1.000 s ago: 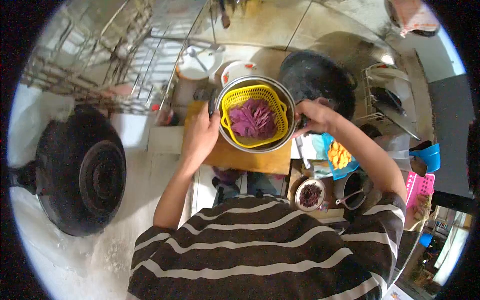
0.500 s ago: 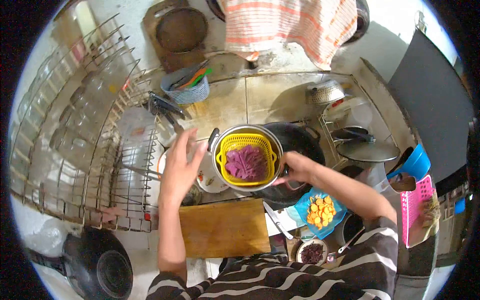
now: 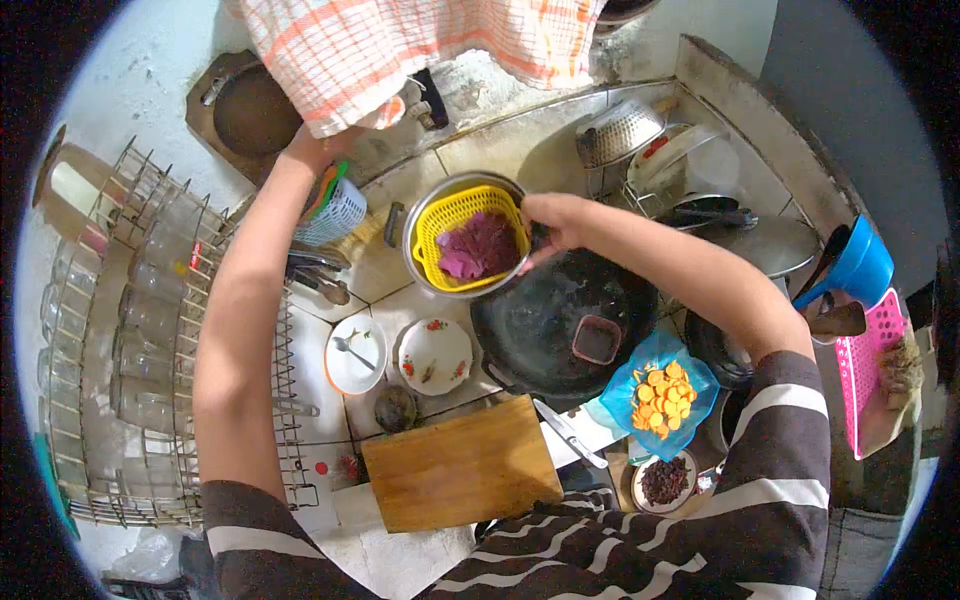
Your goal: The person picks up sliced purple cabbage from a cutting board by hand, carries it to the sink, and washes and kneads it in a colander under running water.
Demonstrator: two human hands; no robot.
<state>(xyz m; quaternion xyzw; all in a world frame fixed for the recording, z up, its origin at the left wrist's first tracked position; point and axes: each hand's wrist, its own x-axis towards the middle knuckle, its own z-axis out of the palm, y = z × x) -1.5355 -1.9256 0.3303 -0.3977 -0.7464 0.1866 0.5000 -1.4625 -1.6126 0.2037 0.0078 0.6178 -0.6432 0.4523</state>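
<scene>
My right hand [image 3: 556,226] grips the side handle of a metal pot [image 3: 411,262], holding it raised near the back of the counter. Inside the pot sits a yellow basket [image 3: 431,222] with chopped purple leaves [image 3: 478,247]. The pot's left handle is free. My left hand [image 3: 322,146] is stretched up to the lower edge of a checked cloth [image 3: 340,60]; its fingers are mostly hidden there. Below the pot are a black wok [image 3: 540,335] with a small square container [image 3: 597,340], and a flowered plate [image 3: 435,357].
A wooden board [image 3: 460,465] lies in front, beside a knife [image 3: 570,434]. Orange slices fill a blue bowl [image 3: 621,392]. At the left stands a wire rack [image 3: 185,400] of glasses. A blue basket [image 3: 335,212] of utensils is near my left forearm. Pans are at the right.
My left hand has let go of the pot and moved up and away to the cloth. My right hand still holds the pot, now over the back of the counter. The view has shifted.
</scene>
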